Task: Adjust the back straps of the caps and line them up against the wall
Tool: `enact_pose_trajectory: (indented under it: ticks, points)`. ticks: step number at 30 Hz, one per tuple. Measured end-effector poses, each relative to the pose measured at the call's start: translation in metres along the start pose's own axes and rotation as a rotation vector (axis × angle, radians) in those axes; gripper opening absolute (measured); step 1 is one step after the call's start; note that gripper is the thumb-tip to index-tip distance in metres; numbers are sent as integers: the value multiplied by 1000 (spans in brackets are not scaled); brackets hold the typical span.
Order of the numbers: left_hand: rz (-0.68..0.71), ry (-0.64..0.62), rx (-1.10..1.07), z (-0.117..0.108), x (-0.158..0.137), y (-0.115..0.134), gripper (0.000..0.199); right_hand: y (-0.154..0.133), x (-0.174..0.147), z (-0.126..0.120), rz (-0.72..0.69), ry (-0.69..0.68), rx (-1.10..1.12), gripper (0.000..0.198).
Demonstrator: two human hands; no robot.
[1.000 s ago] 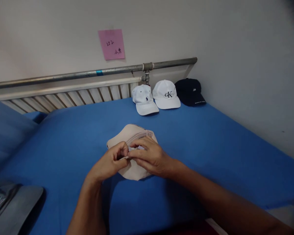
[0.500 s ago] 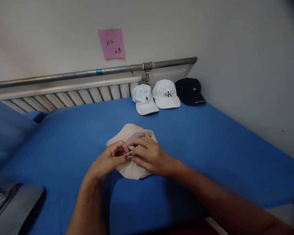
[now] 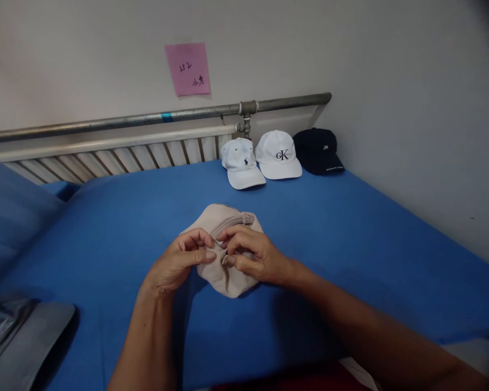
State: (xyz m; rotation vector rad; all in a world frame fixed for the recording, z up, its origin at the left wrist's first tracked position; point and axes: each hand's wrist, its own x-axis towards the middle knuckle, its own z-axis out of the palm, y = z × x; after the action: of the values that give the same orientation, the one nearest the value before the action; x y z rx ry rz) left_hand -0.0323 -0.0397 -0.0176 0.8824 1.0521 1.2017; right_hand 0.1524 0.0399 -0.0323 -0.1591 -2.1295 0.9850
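1. Head view: the beige cap [image 3: 234,282] lay mid-worktop [image 3: 342,239], toward the near edge, inner band showing.
2. The left hand [image 3: 178,262] pinched its edge between thumb and fingers.
3. The right hand [image 3: 261,255], just beside, gripped a fold of the fabric.
4. Two white caps [image 3: 277,152] sat along the far edge, a black cap [image 3: 318,151] at the far right corner.
5. A grey cap [image 3: 38,336] lay toward the left edge.

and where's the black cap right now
In the head view, the black cap is at the back of the blue surface, right of the lettered white cap and beside the wall.
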Motion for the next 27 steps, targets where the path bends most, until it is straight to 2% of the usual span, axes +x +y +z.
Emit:
enact_pose_trajectory:
  ticks: [9,16,27]
  points:
    - [-15,101,-38,7,3,-1,29,0,1,0,0,-1,23,6]
    - [-35,131,-44,8,5,-2,29,2,1,2,15,31,21,6]
    - [-4,180,4,11,7,-5,26,-3,-1,9,-7,126,-166,15]
